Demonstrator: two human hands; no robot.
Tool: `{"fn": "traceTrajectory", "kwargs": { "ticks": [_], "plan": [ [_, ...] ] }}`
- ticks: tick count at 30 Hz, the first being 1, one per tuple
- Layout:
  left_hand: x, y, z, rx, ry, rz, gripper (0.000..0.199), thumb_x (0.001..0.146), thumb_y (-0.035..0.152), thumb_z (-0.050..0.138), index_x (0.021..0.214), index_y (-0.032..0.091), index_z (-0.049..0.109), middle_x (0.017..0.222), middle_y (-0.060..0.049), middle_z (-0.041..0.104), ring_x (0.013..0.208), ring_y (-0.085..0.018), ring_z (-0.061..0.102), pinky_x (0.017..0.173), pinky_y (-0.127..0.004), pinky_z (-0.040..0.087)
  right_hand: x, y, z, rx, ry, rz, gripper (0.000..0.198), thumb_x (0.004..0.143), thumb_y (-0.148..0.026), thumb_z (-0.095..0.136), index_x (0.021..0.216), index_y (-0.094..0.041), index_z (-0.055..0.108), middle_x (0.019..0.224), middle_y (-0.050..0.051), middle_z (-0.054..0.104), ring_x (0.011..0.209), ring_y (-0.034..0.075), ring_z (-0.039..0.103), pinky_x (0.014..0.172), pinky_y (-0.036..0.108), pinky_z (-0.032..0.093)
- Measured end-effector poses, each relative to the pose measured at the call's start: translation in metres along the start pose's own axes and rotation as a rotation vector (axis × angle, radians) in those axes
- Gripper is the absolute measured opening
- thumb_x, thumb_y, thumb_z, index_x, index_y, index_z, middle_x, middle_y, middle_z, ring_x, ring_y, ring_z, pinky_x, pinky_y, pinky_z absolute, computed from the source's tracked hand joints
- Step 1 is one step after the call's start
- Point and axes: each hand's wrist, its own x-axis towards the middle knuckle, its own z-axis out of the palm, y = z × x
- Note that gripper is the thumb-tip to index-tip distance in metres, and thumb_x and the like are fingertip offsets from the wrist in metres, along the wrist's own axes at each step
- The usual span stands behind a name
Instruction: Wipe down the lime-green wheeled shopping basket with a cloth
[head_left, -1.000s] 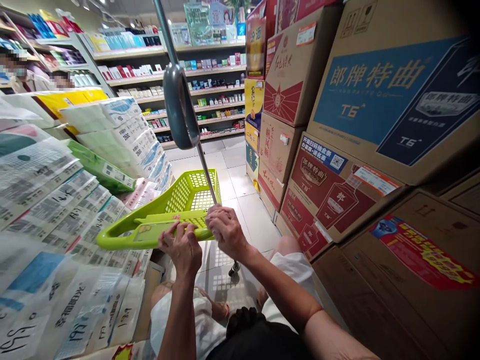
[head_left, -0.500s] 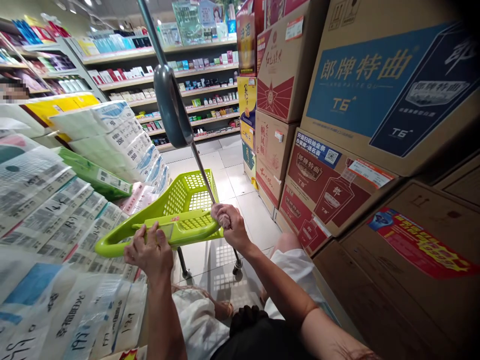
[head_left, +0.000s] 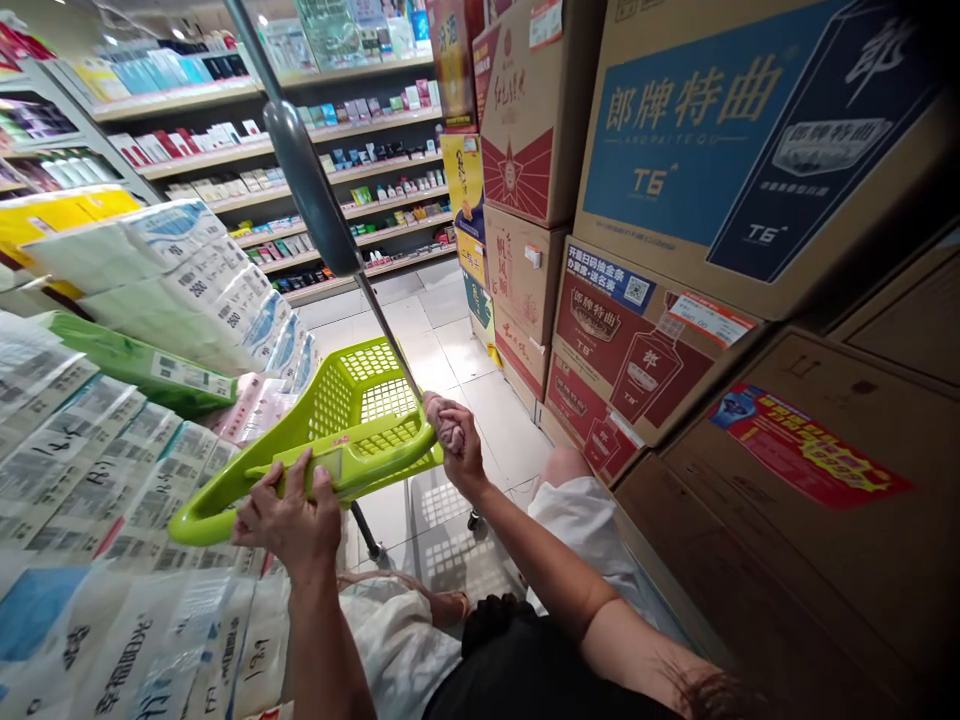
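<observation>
A lime-green shopping cart (head_left: 341, 385) with a perforated plastic basket stands in front of me. My left hand (head_left: 294, 518) is closed over the left part of its handle (head_left: 386, 465), with the fingers on top. At the handle's right end, my right hand (head_left: 469, 462) is closed round a crumpled pinkish cloth (head_left: 444, 420). A slanting metal pole (head_left: 386, 322) with a thick dark grey section (head_left: 311, 185) rises from beside the cloth. Whether my right fingers also touch the handle or the pole is hidden.
Stacked paper packs (head_left: 112, 450) crowd the left side. Tall stacks of cardboard cartons (head_left: 675, 180) line the right. Shelves of small boxes and bottles (head_left: 300, 160) stand ahead. Pale tiled floor (head_left: 469, 350) runs between the stacks.
The view has shifted slightly, so the cartons and shelves sit farther left and higher. Both hands keep their places, the left on the handle and the right on the cloth.
</observation>
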Motion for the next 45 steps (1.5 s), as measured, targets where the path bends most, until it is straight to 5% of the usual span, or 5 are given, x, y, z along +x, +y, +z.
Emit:
{"fn": "traceTrajectory", "kwargs": {
  "ticks": [7,13,21,32,45],
  "plan": [
    [0.015,-0.008,-0.006,0.016,-0.082,0.019,0.045,0.089,0.054,0.05,0.111,0.024,0.075,0.116,-0.018,0.062,0.118,-0.043,0.045,0.098,-0.067,0.033,0.0,0.021,0.017,0.161,0.079,0.473,0.044,0.073,-0.023,0.067,0.115,-0.022,0.055,0.112,0.005,0.067,0.103,0.019,0.062,0.09,0.033,0.056],
    [0.013,-0.004,-0.004,0.06,-0.047,0.084,0.039,0.093,0.046,0.046,0.111,0.024,0.074,0.126,-0.017,0.063,0.123,-0.041,0.049,0.101,-0.063,0.033,0.001,-0.019,0.01,0.286,0.067,0.243,0.041,0.082,-0.024,0.063,0.122,-0.022,0.056,0.124,0.007,0.065,0.113,0.018,0.062,0.097,0.03,0.054],
    [0.01,0.008,-0.001,0.139,-0.057,0.016,0.045,0.099,0.045,0.033,0.112,0.024,0.071,0.128,-0.011,0.068,0.127,-0.033,0.052,0.11,-0.052,0.025,0.013,-0.06,-0.033,-0.325,-0.263,-0.439,0.027,0.087,-0.008,0.05,0.1,-0.025,0.067,0.127,0.005,0.068,0.121,0.023,0.059,0.112,0.047,0.041],
    [0.004,0.037,0.008,0.1,-0.053,-0.007,0.042,0.098,0.037,0.038,0.119,0.021,0.07,0.13,-0.014,0.066,0.129,-0.033,0.047,0.109,-0.054,0.025,0.04,-0.084,-0.03,-0.67,-0.534,-0.588,0.025,0.095,-0.011,0.051,0.108,-0.025,0.066,0.122,0.003,0.071,0.124,0.026,0.054,0.105,0.047,0.045],
    [-0.012,0.066,0.009,0.048,-0.138,0.158,0.048,0.1,0.043,0.039,0.131,0.02,0.068,0.131,-0.012,0.067,0.12,-0.031,0.05,0.104,-0.047,0.035,0.068,-0.092,-0.023,-0.92,-0.474,-0.379,0.02,0.097,-0.016,0.053,0.108,-0.023,0.069,0.115,0.007,0.07,0.111,0.027,0.056,0.092,0.046,0.049]
  ]
}}
